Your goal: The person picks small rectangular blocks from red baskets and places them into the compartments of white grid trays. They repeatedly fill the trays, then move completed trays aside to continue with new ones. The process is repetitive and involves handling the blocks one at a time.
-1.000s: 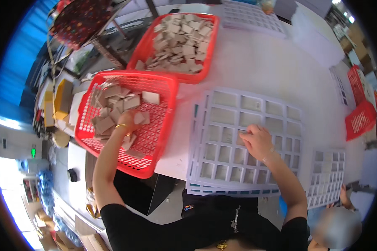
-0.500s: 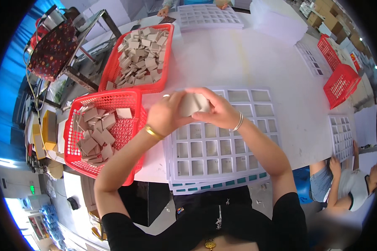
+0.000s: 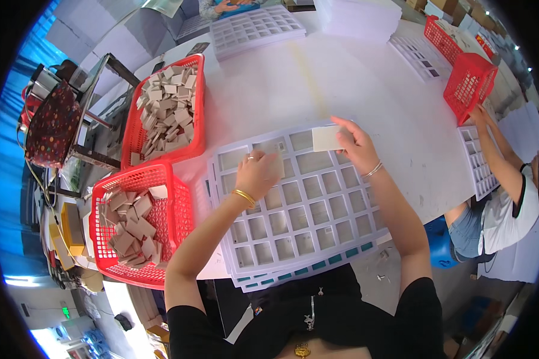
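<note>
My right hand (image 3: 358,148) grips a flat, pale rectangular tile (image 3: 326,139) by its right end, above the far edge of a white grid tray (image 3: 306,190). Nearer the tray's far left, my left hand (image 3: 257,175) is closed with its fingers over a second pale tile (image 3: 276,166), smeared by motion and partly hidden. Greyish pieces sit in the tray's rectangular pockets. It lies on top of other trays, and teal-filled pockets show along the lower one's near edge.
To my left stand two red plastic baskets of loose tiles, a near one (image 3: 182,206) and a far one (image 3: 199,96). White trays (image 3: 257,27) and a tall white stack (image 3: 359,21) are at the back. On the right, another person handles a red basket (image 3: 470,84) beside a tray (image 3: 476,161).
My hands, together around pale tiles before, have parted: the right moved right with one tile, the left lowered over the tray. The view has shifted. The person at right now reaches to a red basket.
</note>
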{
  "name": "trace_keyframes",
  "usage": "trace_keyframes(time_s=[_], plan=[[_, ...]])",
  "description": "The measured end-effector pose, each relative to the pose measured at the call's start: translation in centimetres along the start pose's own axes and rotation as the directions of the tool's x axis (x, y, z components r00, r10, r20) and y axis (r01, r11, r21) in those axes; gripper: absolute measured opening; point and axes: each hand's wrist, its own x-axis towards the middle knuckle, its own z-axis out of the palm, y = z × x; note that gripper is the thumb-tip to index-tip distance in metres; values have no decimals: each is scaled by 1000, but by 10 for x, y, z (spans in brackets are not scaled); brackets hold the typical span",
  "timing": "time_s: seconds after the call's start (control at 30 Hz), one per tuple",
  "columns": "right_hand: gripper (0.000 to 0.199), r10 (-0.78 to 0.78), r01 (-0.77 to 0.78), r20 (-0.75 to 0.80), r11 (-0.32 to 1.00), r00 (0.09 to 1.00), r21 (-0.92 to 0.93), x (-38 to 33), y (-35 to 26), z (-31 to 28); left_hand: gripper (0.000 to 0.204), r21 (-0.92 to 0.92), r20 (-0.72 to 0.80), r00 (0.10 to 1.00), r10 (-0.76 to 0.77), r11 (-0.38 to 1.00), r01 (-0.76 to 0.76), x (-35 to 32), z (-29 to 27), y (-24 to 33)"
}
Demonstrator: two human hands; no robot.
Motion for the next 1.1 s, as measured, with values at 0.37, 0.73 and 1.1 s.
trace_keyframes(time_s=[0.37, 0.73, 1.1], plan=[[47, 28, -24, -75, 999, 997, 44, 5, 14, 12, 57, 96, -173, 982, 78, 993, -62, -8, 4, 26], [39, 39, -39, -6, 998, 999, -55, 48, 25, 66, 38, -94, 20, 947, 321, 943, -318, -47, 1, 3], [28, -45, 70, 87, 951, 995, -302, 79, 43, 99, 23, 301, 24, 993, 117, 946, -119, -51, -7, 11]])
